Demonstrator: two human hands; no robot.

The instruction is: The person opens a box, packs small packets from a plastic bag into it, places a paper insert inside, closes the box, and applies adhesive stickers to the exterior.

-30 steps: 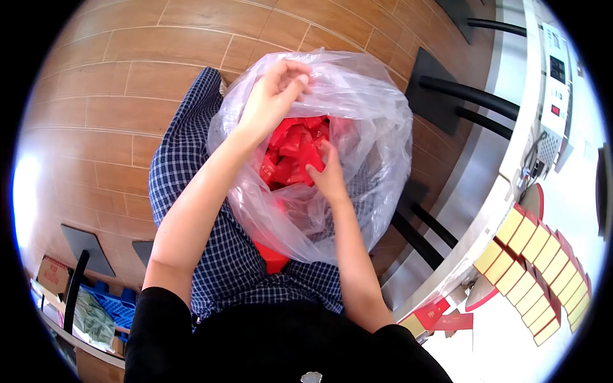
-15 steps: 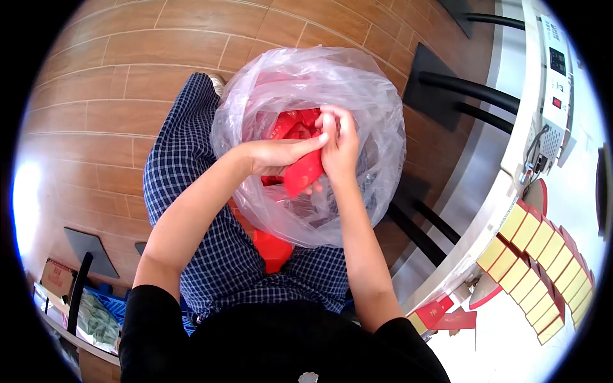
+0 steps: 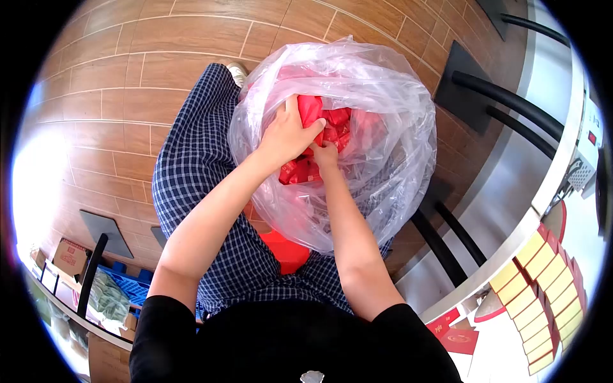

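Observation:
A large clear plastic bag [image 3: 396, 153] stands open between my legs, with several red packets [image 3: 337, 127] inside it. My left hand [image 3: 287, 135] is closed on a red packet [image 3: 310, 110] over the bag's mouth, thumb on one side and fingers on the other. Close beside it, my right hand [image 3: 325, 155] is low among the packets, its fingers bent at the lower end of the held packet. Its fingertips are partly hidden, so what it grips cannot be made out.
Red object [image 3: 287, 252] between my thighs, below the bag. On the right, a white table [image 3: 476, 276] bears rows of yellow and red boxes [image 3: 533, 306] and a metal device [image 3: 589, 143]. Black table legs [image 3: 511, 99] stand right of the bag. Blue crate [image 3: 131, 281] at lower left.
Both hands have shifted up and left relative to the bag. The red packet, earlier pointing down between the hands, now points up in my left hand. The view has shifted slightly.

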